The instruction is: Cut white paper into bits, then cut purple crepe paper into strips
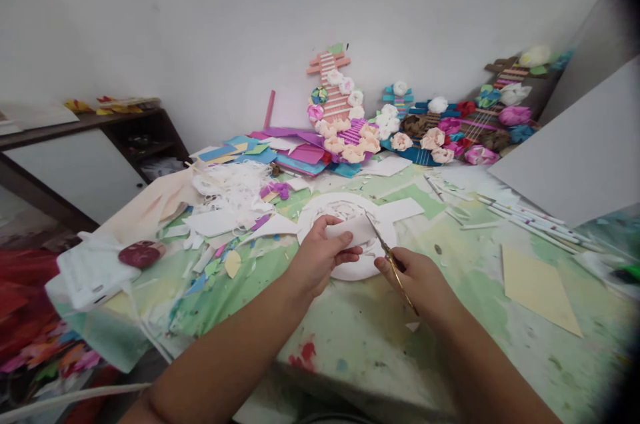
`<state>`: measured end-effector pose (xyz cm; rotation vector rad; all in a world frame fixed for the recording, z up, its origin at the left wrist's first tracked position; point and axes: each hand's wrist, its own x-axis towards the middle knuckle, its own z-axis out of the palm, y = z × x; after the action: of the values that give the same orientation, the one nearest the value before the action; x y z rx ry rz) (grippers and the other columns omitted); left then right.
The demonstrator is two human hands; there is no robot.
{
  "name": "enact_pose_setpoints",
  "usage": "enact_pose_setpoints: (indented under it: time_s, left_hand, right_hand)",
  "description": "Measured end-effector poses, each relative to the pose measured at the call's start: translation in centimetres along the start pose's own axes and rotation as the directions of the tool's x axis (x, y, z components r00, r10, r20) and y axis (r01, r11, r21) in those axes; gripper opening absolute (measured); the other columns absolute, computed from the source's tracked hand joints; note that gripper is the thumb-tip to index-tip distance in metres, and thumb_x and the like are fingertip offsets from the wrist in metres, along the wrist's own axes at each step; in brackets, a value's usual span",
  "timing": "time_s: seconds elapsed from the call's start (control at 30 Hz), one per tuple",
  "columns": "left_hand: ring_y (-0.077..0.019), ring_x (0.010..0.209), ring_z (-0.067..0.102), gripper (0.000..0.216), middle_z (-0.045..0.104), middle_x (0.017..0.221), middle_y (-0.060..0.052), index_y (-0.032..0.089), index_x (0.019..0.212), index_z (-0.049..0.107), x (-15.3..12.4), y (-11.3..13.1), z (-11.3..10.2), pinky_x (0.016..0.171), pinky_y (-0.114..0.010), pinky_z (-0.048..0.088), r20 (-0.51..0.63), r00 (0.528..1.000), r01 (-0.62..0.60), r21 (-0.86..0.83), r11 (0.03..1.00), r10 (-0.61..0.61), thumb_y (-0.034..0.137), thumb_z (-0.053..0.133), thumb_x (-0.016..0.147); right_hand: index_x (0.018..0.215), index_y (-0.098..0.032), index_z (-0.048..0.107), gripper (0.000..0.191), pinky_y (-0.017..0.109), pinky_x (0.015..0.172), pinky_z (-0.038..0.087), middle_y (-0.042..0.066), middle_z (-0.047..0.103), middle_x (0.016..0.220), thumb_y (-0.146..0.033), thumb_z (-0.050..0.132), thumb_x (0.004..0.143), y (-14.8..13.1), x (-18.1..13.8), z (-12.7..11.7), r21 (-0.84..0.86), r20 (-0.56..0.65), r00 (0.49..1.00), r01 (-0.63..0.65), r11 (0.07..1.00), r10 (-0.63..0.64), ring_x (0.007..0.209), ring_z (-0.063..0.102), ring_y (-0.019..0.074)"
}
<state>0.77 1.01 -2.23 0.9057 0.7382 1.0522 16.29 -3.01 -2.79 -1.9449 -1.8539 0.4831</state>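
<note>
My left hand (320, 257) pinches a small white piece of paper (356, 229), thumb on top and fingers curled under it. My right hand (417, 281) is closed around gold-handled scissors (386, 252), whose blades point up and left into the paper's right edge. Both hands hover just above a round white paper plate (310, 224) lying on the paint-stained green table (465, 291). The plate's middle shows a cut-out pattern, partly hidden by my hands.
Paper scraps and white shreds (235, 187) litter the table to the left. Stacked coloured sheets (295, 154) and paper-flower guitars (340, 117) line the back wall. A yellow sheet (537, 287) and white sticks (530, 221) lie right. A large white board (575, 151) leans at right.
</note>
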Motion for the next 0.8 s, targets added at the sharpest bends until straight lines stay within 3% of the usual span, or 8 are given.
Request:
enact_pose_setpoints:
  time_s: [0.3, 0.5, 0.8]
  left_hand:
    - [-0.0131, 0.058, 0.058, 0.031, 0.054, 0.062, 0.0, 0.019, 0.08, 0.034, 0.16, 0.01, -0.01, 0.057, -0.024, 0.047, -0.015, 1.0, 0.012, 0.025, 1.0, -0.012, 0.021, 0.059, 0.061]
    - [-0.0136, 0.059, 0.059, 0.031, 0.055, 0.065, 0.0, 0.019, 0.081, 0.035, 0.36, 0.28, -0.35, 0.057, -0.023, 0.047, 0.014, 1.0, 0.02, 0.011, 1.0, -0.02, 0.019, 0.059, 0.062]
    - [-0.0116, 0.057, 0.059, 0.029, 0.055, 0.063, 0.001, 0.019, 0.08, 0.036, 0.22, 0.58, -0.37, 0.055, -0.021, 0.047, 0.063, 0.997, 0.039, -0.03, 0.999, -0.037, 0.016, 0.058, 0.062]
  right_hand:
    - [0.049, -0.02, 0.04, 0.042, 0.021, 0.042, 0.025, -0.001, 0.046, 0.047, -0.056, 0.03, 0.069, 0.3, 0.07, 0.32, -0.083, 0.002, 1.0, 0.013, 0.996, -0.013, 0.044, 0.04, 0.0103]
    - [0.05, -0.019, 0.041, 0.039, 0.02, 0.044, 0.027, -0.002, 0.048, 0.048, -0.054, 0.035, 0.067, 0.56, 0.36, 0.55, -0.002, 0.01, 1.0, -0.014, 1.0, 0.014, 0.046, 0.041, 0.0105]
    - [0.053, -0.019, 0.035, 0.036, 0.019, 0.043, 0.025, -0.004, 0.042, 0.048, -0.052, 0.036, 0.068, 0.66, 0.21, 0.81, -0.003, -0.09, 0.995, 0.047, 0.999, -0.047, 0.046, 0.036, 0.0083]
